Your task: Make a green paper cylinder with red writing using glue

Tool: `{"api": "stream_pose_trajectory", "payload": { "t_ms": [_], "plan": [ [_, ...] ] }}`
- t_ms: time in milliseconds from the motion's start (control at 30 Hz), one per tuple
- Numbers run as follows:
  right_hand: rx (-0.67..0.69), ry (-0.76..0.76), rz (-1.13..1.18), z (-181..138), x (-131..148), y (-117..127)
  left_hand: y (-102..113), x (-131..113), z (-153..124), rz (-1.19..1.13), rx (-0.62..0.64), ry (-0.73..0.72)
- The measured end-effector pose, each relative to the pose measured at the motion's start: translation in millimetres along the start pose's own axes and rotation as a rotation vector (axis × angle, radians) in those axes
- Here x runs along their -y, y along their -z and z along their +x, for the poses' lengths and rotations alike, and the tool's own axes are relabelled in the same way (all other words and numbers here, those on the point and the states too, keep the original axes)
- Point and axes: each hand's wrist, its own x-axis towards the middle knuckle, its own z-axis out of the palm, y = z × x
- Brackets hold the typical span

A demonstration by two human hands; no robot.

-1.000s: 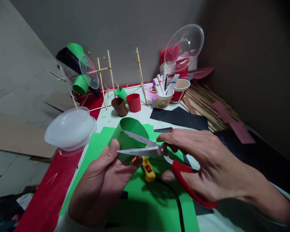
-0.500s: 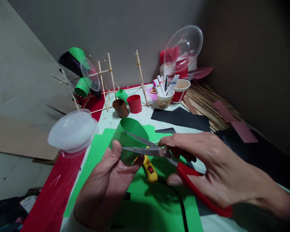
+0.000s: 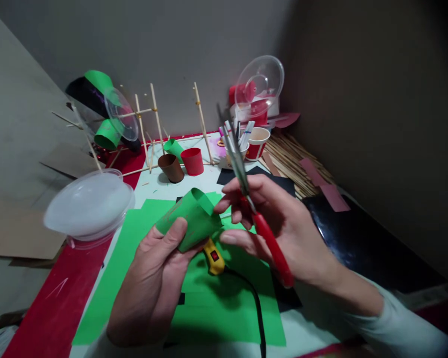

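Note:
My left hand [image 3: 153, 273] grips a green paper tube [image 3: 188, 219] between thumb and fingers, its opening tilted up and to the right. In my right hand [image 3: 280, 223] are red-handled scissors [image 3: 271, 243], blades pointing upward and blurred. The right index fingertip and thumb come close to the tube's right edge; whether they touch it I cannot tell. Below the tube a yellow-handled tool [image 3: 214, 257] with a red switch and a black cord rests on green paper sheets [image 3: 224, 308].
Behind stand a brown paper cup [image 3: 170, 169], a red one [image 3: 192, 161] and a wooden stick frame [image 3: 155, 117]. Plastic lids [image 3: 87, 204] are stacked at left. Markers [image 3: 246, 135] fill a paper cup; wooden sticks [image 3: 294, 164] and black sheets [image 3: 358, 248] lie at right.
The scissors have swung from lying across the tube's rim to pointing upward, away from it. The tube has tilted to the right, and the right fingers have moved to its edge. The view has shifted.

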Motion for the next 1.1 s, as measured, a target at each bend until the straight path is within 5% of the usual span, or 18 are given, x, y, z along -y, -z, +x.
{"api": "stream_pose_trajectory", "payload": {
  "t_ms": [300,700,1100],
  "plan": [
    [-0.069,-0.138,0.058,2,-5,-11,-7,9,2,0.091,-0.185,-0.038],
    [0.008,-0.263,0.251,2,-4,-5,-11,11,3,0.087,-0.169,0.104],
    [0.059,-0.126,0.013,-5,-6,-2,-1,9,6,0.031,-0.129,0.091]
  ]
}}
